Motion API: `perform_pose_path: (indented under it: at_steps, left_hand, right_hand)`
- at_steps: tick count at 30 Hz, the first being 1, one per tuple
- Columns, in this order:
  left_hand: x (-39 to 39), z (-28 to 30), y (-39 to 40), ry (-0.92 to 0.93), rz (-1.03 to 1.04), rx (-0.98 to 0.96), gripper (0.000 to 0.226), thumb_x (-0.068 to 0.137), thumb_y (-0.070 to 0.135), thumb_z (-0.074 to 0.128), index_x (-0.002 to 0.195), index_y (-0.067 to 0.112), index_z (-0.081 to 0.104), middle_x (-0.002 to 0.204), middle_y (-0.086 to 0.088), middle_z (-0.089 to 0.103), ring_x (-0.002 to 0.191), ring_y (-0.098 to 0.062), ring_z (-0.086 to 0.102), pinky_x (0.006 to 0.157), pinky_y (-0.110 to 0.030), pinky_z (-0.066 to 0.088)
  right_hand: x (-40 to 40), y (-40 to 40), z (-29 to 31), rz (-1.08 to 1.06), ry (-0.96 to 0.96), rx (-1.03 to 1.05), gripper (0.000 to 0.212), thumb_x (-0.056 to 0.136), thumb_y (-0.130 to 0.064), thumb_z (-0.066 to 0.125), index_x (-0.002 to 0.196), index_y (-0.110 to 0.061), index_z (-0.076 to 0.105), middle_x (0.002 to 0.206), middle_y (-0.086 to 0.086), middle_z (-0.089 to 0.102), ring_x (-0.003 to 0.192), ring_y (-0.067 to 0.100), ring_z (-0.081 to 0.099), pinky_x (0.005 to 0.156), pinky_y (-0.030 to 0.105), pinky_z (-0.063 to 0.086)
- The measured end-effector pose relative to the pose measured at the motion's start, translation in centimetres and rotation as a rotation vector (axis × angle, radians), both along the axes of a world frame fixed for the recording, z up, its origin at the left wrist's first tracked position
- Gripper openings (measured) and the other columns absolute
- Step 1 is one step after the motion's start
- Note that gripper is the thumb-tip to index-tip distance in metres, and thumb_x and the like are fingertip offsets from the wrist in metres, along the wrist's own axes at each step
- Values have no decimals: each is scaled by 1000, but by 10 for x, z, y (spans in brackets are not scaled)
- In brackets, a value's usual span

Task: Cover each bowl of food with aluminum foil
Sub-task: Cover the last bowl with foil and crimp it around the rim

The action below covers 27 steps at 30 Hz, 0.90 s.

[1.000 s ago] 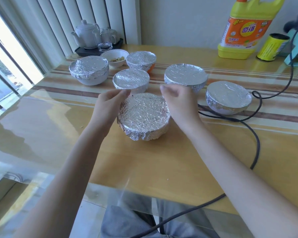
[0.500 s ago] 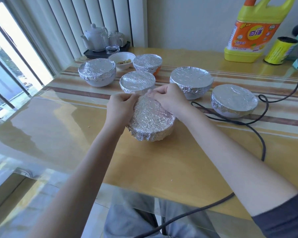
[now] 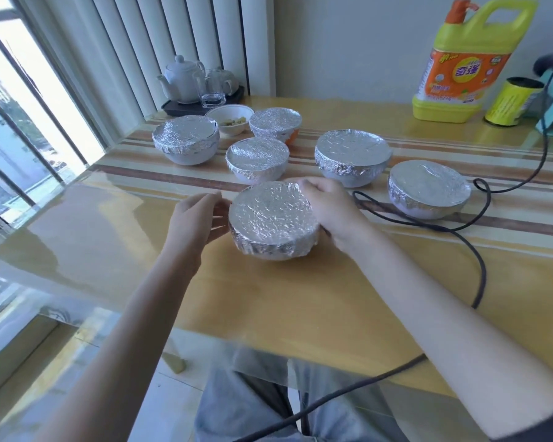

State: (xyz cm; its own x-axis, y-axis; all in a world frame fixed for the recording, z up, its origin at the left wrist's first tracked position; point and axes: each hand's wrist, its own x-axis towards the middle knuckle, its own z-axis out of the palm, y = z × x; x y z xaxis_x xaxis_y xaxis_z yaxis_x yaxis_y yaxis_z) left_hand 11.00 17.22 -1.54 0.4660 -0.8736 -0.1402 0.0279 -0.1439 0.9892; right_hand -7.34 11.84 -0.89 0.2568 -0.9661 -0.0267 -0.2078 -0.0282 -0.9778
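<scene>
The big yellow bottle point(image 3: 457, 63) at the far right of the counter point(image 3: 300, 298) has an orange label with Chinese writing on it. The words are too blurry to read. Beside it stands a yellow roll point(image 3: 513, 102) with small print that cannot be read either.

The left hand point(image 3: 193, 220) is just beside the left side of the near bowl point(image 3: 273, 223). Its grip is spread, with straight fingers reaching toward the foil; whether they touch it cannot be told. The right hand point(image 3: 328, 207) rests on the right side of the same bowl, its grip curled round the foil edge at the far rim.

That bowl sits in the middle of the counter, with foil wrapped over its top and down its sides. Five more foil-topped bowls stand behind it. One small bowl point(image 3: 230, 118) at the back has no foil, and food shows inside.

A black cable point(image 3: 479, 250) loops along the counter to the right of the near bowl. The counter's near edge is well apart from the bowl, with bare wood between them. On the left, the glassy counter runs to the window.
</scene>
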Motion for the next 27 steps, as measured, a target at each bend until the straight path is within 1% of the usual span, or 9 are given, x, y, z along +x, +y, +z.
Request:
perform_pose_path:
  at_steps: [2,4,6,8,11,15,22,24,27]
  left_hand:
    - [5,-3,2,-72,2,-39,28,96,12,49,72,12,64,58,7,65,64,-12,60,75,-31,57]
    - [13,-4,8,-214,-43,-151,18,91,15,55,82,22,69,74,8,70,79,-11,63,93,-38,53]
    - [19,0,21,-327,-200,-322,17,86,22,60,97,30,70,101,13,72,103,-6,63,102,-30,46]
    - [19,7,34,-334,-414,-441,24,80,24,69,104,25,72,120,14,68,124,-5,54,107,-23,40]
    - [7,5,37,-415,-620,-463,29,67,36,79,95,33,78,127,18,62,136,-7,43,112,-27,34]
    - [-7,-9,31,-493,-554,-439,27,62,33,86,85,21,79,116,18,65,133,-2,45,115,-30,31]
    - [-7,-12,31,-552,-568,-486,16,66,38,78,81,44,76,109,35,63,131,0,46,118,-48,25]
    - [-7,-9,32,-521,-563,-483,23,64,40,80,87,41,76,119,23,63,134,-1,43,119,-48,23]
    - [-3,10,31,-592,-559,-430,57,60,52,79,114,47,64,139,14,51,142,2,27,121,-44,17]
  right_hand:
    - [-6,-17,4,145,52,22,29,102,-26,42,106,-21,70,96,-12,67,91,1,61,82,16,48]
    - [-11,-25,9,120,130,-114,31,101,-33,45,113,-18,69,106,-14,67,102,-2,59,97,25,46]
    - [-18,-13,10,-17,65,-371,23,97,-30,54,106,-17,70,104,-9,69,101,5,62,94,35,50]
    - [-25,16,7,-11,-41,-639,8,90,-18,65,95,-18,71,95,-7,70,94,9,64,86,32,52]
    - [-30,50,-7,121,21,-853,10,81,-9,73,90,-12,75,90,-1,70,89,16,64,80,24,49]
    - [-29,48,-21,151,82,-916,10,79,-11,75,88,-10,77,89,-2,71,88,17,63,83,28,48]
    - [-32,48,-30,154,176,-1064,15,80,-7,75,95,-6,75,93,6,73,91,17,67,85,33,53]
    - [-39,50,-28,77,160,-997,24,78,-9,77,102,-8,73,104,3,71,98,14,66,91,30,51]
    - [-57,62,-27,-130,55,-685,38,77,-17,78,113,-15,67,113,-4,68,101,10,65,91,24,50]
